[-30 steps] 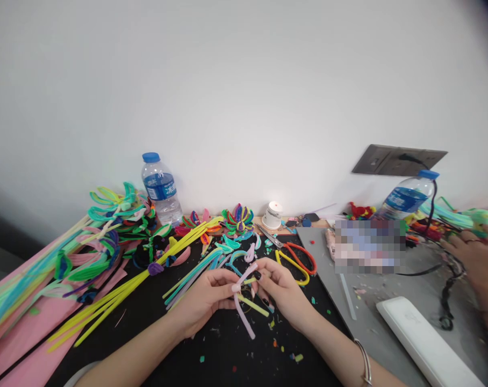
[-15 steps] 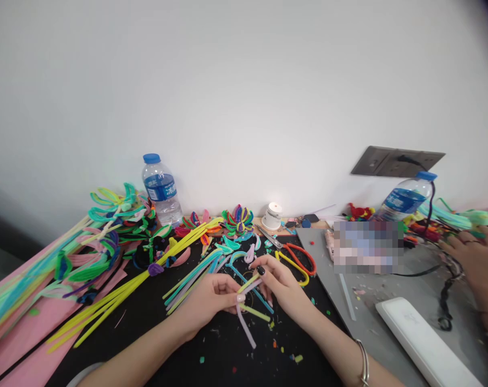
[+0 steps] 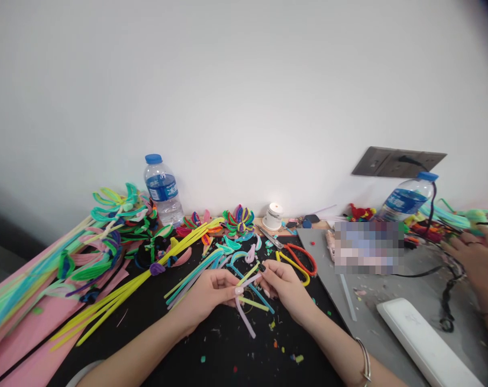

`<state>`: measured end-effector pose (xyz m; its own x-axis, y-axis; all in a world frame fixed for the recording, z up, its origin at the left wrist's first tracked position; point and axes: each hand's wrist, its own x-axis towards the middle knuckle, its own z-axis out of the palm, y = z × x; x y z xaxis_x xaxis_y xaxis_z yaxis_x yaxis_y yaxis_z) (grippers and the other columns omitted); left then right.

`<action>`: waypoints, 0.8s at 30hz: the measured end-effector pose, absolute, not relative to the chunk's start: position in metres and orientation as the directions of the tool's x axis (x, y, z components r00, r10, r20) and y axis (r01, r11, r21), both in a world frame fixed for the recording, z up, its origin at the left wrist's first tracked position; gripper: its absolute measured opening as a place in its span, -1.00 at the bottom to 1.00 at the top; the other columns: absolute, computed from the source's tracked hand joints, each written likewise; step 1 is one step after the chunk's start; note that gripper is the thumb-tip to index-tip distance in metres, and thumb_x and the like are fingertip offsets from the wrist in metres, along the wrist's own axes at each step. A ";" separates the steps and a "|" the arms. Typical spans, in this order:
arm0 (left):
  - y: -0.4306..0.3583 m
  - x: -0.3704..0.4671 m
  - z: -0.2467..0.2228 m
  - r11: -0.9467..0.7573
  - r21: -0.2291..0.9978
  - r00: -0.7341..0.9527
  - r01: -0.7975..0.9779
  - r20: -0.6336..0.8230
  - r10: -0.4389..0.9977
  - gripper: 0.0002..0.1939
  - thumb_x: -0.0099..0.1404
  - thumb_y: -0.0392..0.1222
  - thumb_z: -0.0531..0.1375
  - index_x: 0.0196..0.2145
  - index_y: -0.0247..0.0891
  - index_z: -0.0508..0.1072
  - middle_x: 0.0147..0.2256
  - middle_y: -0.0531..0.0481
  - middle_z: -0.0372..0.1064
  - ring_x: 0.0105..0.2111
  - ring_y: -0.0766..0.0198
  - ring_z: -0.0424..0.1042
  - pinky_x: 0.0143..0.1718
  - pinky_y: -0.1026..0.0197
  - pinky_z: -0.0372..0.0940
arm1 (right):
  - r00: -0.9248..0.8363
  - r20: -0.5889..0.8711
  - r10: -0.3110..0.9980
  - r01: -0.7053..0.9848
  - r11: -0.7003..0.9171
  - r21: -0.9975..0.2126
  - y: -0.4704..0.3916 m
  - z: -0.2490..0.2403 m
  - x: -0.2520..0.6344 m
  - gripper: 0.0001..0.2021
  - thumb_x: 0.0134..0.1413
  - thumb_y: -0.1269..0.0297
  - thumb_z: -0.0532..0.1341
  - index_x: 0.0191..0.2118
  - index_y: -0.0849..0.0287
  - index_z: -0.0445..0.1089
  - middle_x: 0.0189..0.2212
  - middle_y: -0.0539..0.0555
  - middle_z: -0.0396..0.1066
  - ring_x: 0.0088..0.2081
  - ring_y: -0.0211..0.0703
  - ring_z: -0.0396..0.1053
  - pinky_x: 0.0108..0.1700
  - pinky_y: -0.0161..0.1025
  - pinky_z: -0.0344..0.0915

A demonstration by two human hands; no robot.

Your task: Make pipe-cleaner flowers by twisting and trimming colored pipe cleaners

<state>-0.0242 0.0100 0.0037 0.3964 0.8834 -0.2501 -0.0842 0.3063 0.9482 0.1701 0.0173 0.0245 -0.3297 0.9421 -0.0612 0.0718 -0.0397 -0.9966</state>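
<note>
My left hand (image 3: 221, 290) pinches two crossed pipe cleaners, one pale lilac and one yellow-green, between thumb and fingers. The lilac pipe cleaner (image 3: 246, 318) hangs bent below my thumb. From the same crossing the yellow-green pipe cleaner (image 3: 255, 305) sticks out to the lower right. My right hand (image 3: 279, 279), closed in a pinch, grips the upper end of the lilac one. Just beyond my hands lie a bundle of teal and lilac pipe cleaners (image 3: 195, 271) and a bent blue one (image 3: 257, 290). Scissors (image 3: 301, 259) with red and yellow handles lie behind my right hand.
Pipe-cleaner flowers (image 3: 119, 207) on long stems are heaped at left. Water bottles (image 3: 162, 188) stand against the wall. A white spool (image 3: 273, 216) sits at the back. To the right are a long white case (image 3: 421, 338), a black cable and another person's hand (image 3: 472, 258).
My right hand has shifted its pinch from around both strands near their upper ends to the lilac end, which now slants apart from the yellow-green one. My left hand keeps its hold.
</note>
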 end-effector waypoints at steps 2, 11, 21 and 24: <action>0.010 -0.025 0.003 0.309 0.947 0.399 -0.085 -0.251 0.882 -0.80 0.03 -0.13 0.34 -0.45 -0.32 0.48 -0.52 0.05 0.43 -0.47 0.30 0.42 -0.34 0.25 0.32 | -0.312 -0.053 0.949 0.061 -0.036 -0.997 0.018 0.023 0.171 -0.67 0.07 0.08 0.13 -0.56 0.19 0.18 -0.71 -0.13 0.09 -0.66 -0.39 -0.04 -0.58 -0.37 -0.13; 0.010 -0.024 0.005 0.304 0.946 0.434 -0.110 -0.230 0.871 -0.78 0.03 -0.13 0.34 -0.45 -0.33 0.47 -0.54 0.05 0.42 -0.49 0.31 0.41 -0.38 0.28 0.31 | -0.423 -0.108 0.900 -0.268 -0.238 -0.934 0.017 0.022 0.172 -0.70 0.04 0.19 0.20 -0.57 0.19 0.13 -0.72 -0.19 -0.07 -0.66 -0.43 -0.24 -0.59 -0.37 -0.30; 0.012 -0.024 0.007 0.254 0.937 0.160 -0.241 -0.220 0.962 -0.78 0.05 -0.11 0.33 -0.41 -0.32 0.47 -0.53 0.07 0.42 -0.51 0.39 0.40 -0.41 0.36 0.33 | -0.203 0.217 0.955 0.332 0.276 -0.902 0.016 0.022 0.178 -0.68 0.14 0.21 0.08 -0.60 0.21 0.21 -0.68 -0.10 0.07 -0.60 -0.36 0.00 -0.53 -0.37 -0.08; 0.014 -0.024 0.008 0.230 0.926 0.082 -0.300 -0.215 0.973 -0.75 0.00 -0.11 0.36 -0.41 -0.31 0.47 -0.51 0.08 0.41 -0.48 0.38 0.41 -0.38 0.35 0.36 | -0.365 0.189 0.912 0.452 0.351 -0.820 0.011 0.020 0.173 -0.79 0.02 0.32 0.17 -0.58 0.21 0.22 -0.69 -0.13 0.07 -0.62 -0.38 0.03 -0.54 -0.39 -0.05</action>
<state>-0.0238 0.0136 0.0078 0.0823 0.9732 -0.2149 -0.2997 0.2298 0.9259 0.1729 0.0108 0.0196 -0.3651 0.9115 0.1892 0.4521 0.3513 -0.8199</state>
